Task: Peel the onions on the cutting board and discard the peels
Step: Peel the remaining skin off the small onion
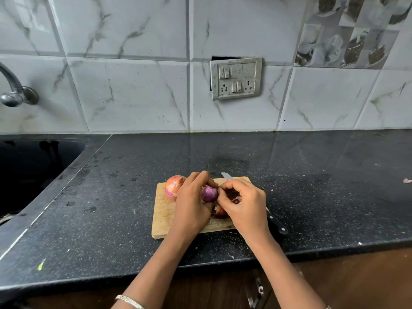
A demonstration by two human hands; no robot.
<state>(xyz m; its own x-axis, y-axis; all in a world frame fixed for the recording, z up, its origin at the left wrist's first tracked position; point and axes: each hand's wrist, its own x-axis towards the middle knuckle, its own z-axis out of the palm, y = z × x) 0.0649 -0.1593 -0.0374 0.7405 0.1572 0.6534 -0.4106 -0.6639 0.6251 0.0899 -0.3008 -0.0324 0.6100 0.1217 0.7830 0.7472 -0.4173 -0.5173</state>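
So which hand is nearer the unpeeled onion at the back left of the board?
Left. The left hand is right beside the unpeeled onion, overlapping its right edge; the right hand is farther right, beyond the purple onion.

Purple peeled onion (pixel 209 193), orange-pink onion (pixel 174 186), light wood cutting board (pixel 162 216), black speckled counter (pixel 289 186), white marble-pattern wall tiles (pixel 133 94)

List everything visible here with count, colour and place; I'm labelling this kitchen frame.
cutting board: 1, light wood, on the counter, centre
peeled onion: 1, purple, held over the board
unpeeled onion: 1, orange-pink, board's far left corner
peel: reddish-brown, on the board under the hands
knife: 1, black handle, along the board's right edge
counter: 1, black speckled
sink: 1, dark, far left
tap: 1, metal, left wall
switchboard: 1, grey, on the tiles
left hand: holds the peeled onion
right hand: pinches at the onion's skin
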